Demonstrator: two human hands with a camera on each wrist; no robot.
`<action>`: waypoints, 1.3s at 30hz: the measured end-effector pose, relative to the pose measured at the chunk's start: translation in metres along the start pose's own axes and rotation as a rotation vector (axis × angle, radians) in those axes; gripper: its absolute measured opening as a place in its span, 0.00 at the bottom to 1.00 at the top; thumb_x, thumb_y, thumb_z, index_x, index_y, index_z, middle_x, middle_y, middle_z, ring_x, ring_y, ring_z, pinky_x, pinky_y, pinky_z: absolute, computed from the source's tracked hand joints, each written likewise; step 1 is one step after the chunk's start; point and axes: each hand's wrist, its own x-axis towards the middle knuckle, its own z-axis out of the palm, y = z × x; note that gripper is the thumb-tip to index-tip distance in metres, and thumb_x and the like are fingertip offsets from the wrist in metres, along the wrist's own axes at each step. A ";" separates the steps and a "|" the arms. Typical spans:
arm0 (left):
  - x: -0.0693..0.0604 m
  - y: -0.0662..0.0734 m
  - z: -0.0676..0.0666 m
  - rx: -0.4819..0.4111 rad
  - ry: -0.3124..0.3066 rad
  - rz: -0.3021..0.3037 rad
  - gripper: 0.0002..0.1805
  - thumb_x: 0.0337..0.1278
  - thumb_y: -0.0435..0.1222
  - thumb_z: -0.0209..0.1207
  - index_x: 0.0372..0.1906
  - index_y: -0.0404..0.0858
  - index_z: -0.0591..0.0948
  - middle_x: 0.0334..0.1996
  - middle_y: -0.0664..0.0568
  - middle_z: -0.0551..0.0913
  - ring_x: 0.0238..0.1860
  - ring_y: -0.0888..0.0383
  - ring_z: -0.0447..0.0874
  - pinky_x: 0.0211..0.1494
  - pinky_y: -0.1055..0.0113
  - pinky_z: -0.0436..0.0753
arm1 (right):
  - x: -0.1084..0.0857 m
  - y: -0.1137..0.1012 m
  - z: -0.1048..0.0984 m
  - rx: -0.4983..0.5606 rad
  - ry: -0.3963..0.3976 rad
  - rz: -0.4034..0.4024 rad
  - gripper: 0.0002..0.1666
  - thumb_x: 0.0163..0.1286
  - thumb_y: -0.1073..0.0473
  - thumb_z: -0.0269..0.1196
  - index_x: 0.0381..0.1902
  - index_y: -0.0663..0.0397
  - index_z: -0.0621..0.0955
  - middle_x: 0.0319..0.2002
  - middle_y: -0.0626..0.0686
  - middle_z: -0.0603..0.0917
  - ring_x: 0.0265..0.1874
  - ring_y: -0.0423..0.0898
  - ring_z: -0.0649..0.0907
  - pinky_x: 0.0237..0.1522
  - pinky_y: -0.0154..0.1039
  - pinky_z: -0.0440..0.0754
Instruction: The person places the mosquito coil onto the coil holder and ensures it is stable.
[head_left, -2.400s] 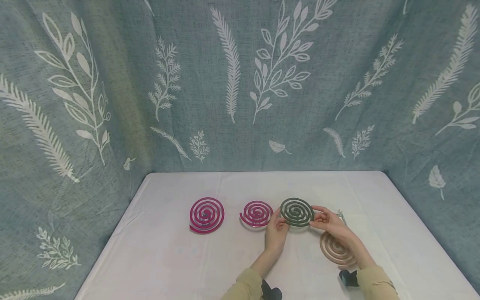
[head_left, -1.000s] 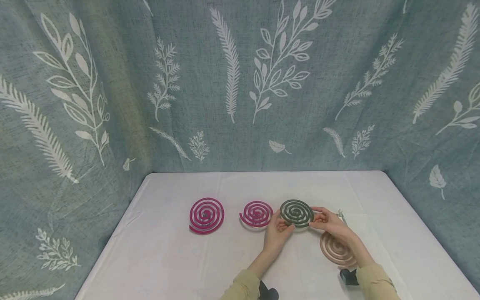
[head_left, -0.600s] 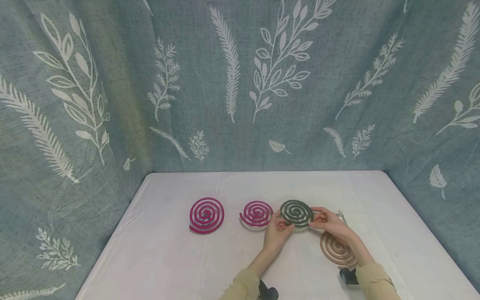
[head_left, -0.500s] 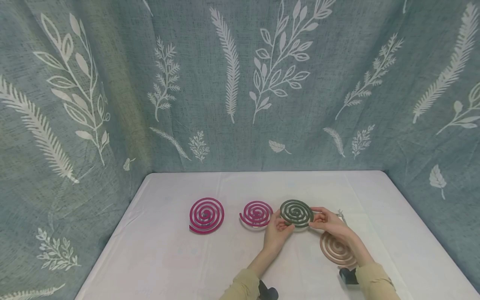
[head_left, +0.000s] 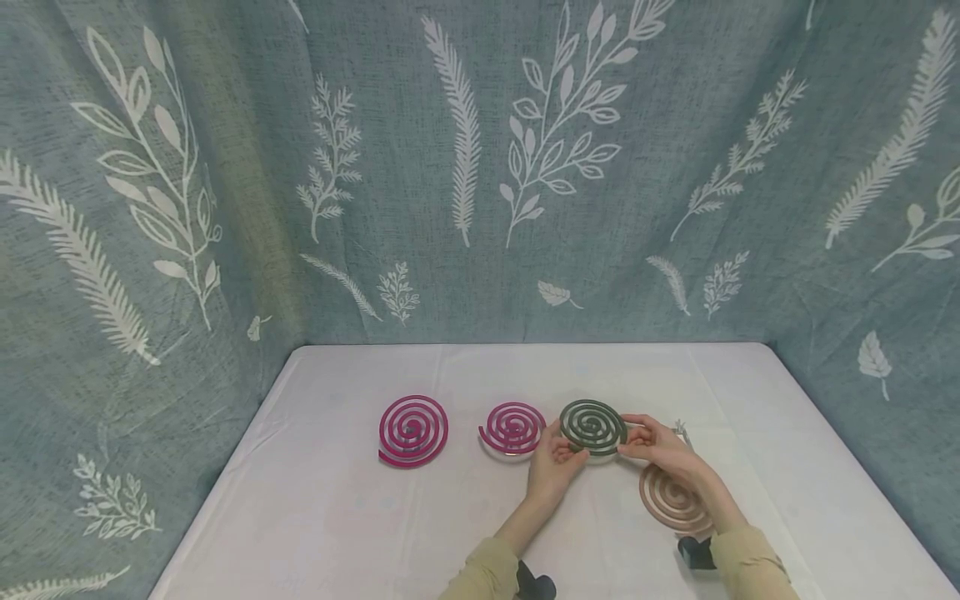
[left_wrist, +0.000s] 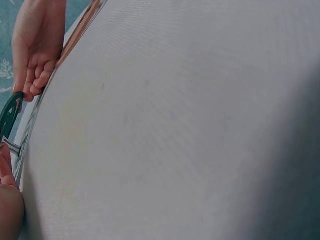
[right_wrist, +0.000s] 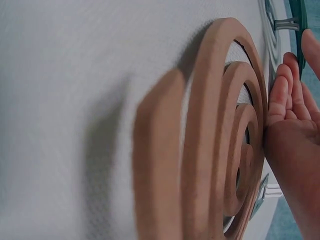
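Note:
A dark green mosquito coil (head_left: 593, 427) sits level in the head view, just above the white table, with both hands at its rim. My left hand (head_left: 551, 467) holds its front left edge, the thumb on the near rim. At the right edge my right hand (head_left: 660, 442) pinches it between thumb and forefinger. Under the green coil a small metal stand (right_wrist: 286, 23) shows in the right wrist view. The left wrist view catches the coil (left_wrist: 10, 112) edge-on between the hands. A brown mosquito coil (right_wrist: 200, 125) lies below my right wrist, partly hidden by it in the head view.
Left of the hands, a magenta coil (head_left: 513, 427) is raised on a stand, and another magenta coil (head_left: 413, 431) stands farther left. A metal stand (right_wrist: 272, 190) lies beyond the brown coil. A patterned cloth (head_left: 480, 167) hangs behind the white table (head_left: 300, 517).
Since the earliest frame the green coil has come down slightly, and my left thumb has shifted right along its near rim. Over the last second both hands stay almost still.

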 end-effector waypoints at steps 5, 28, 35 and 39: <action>0.000 0.000 -0.001 -0.006 -0.011 -0.014 0.38 0.48 0.32 0.66 0.66 0.28 0.63 0.37 0.45 0.82 0.35 0.66 0.77 0.42 0.80 0.78 | 0.000 0.001 0.000 0.006 -0.003 0.002 0.45 0.61 0.57 0.66 0.69 0.66 0.57 0.34 0.47 0.75 0.32 0.38 0.73 0.34 0.29 0.73; 0.000 -0.002 -0.001 0.012 -0.007 -0.024 0.39 0.49 0.33 0.66 0.66 0.28 0.63 0.36 0.46 0.82 0.33 0.69 0.75 0.40 0.80 0.78 | -0.002 -0.002 0.002 0.004 -0.008 0.010 0.45 0.62 0.56 0.66 0.69 0.66 0.57 0.34 0.47 0.75 0.31 0.38 0.73 0.34 0.29 0.73; 0.000 -0.001 -0.001 0.014 -0.012 -0.023 0.39 0.49 0.33 0.66 0.66 0.28 0.63 0.35 0.47 0.82 0.33 0.68 0.76 0.40 0.81 0.78 | -0.002 -0.003 0.001 -0.006 -0.019 0.001 0.46 0.62 0.56 0.65 0.69 0.67 0.56 0.34 0.46 0.74 0.32 0.38 0.72 0.35 0.29 0.73; 0.000 -0.001 -0.001 0.015 -0.008 -0.020 0.38 0.49 0.33 0.66 0.66 0.28 0.63 0.35 0.47 0.82 0.34 0.68 0.76 0.40 0.80 0.78 | -0.001 -0.002 0.000 -0.009 -0.012 0.015 0.46 0.62 0.55 0.66 0.69 0.66 0.56 0.34 0.47 0.75 0.32 0.38 0.72 0.35 0.29 0.73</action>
